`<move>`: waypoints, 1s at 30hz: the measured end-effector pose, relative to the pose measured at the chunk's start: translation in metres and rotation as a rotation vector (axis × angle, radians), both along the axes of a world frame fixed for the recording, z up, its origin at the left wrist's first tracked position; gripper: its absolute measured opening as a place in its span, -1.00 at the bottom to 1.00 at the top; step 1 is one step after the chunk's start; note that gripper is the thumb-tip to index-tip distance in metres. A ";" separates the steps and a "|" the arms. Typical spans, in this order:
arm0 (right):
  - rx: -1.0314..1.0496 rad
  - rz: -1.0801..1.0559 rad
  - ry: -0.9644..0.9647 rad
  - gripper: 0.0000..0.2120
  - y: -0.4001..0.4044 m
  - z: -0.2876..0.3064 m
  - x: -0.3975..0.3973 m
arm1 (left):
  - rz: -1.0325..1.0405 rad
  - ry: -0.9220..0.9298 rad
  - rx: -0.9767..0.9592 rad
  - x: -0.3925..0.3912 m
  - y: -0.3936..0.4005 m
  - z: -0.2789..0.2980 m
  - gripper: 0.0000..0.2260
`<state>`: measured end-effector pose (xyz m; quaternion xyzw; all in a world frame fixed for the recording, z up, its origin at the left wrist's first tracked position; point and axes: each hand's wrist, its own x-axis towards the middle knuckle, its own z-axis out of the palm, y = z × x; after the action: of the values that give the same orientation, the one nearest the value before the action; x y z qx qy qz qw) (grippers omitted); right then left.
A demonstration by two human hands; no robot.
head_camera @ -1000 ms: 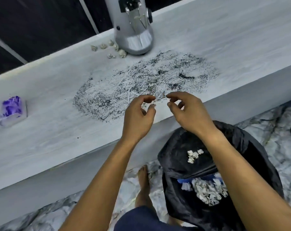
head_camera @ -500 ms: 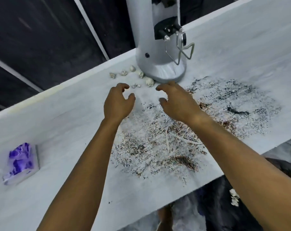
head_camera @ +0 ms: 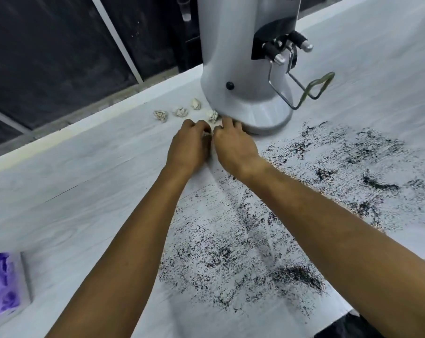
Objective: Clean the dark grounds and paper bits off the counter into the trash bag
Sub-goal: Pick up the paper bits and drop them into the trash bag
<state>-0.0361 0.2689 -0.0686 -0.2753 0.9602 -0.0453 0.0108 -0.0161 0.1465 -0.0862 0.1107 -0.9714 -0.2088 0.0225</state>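
Left hand: the left hand lay palm down on the surface, fingers curled forward and bunched together at the tips; whether they pinched anything could not be told, since the fingertips were hidden under the knuckles.
Right hand: the right hand lay just beside the left, the two touching along their inner edges, its fingers bent down near the foot of the grinder; what they closed on, if anything, could not be told.
Surface: a pale, wood-grained surface ran from the lower left to the upper right.
Dark grounds: the dark grounds were spread in a wide, streaky patch over the surface, from near the front edge up to the right of the grinder, partly under both forearms.
Paper bits: crumpled paper bits sat in a loose row by the back edge, left of the grinder: one farthest left, one beside it, one nearer the grinder, and one touching the grinder's foot, just beyond the fingertips of both hands.
Grinder: a tall grey grinder stood upright at the back, with a wire fork sticking out on its right side.
Packet: a purple-patterned packet rested at the lower left, well apart from the hands.
Trash bag: only a dark sliver showed below the front edge at the lower right; too little to tell what it was.
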 end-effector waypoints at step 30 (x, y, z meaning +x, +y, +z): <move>-0.633 -0.478 -0.320 -0.85 0.396 0.005 0.195 | -0.090 0.087 0.664 0.215 0.358 0.006 -0.84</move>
<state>0.1585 0.6649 -0.0634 -0.0242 0.9220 -0.3811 0.0638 0.1986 0.5042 -0.0806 0.0600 -0.8524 -0.5192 0.0173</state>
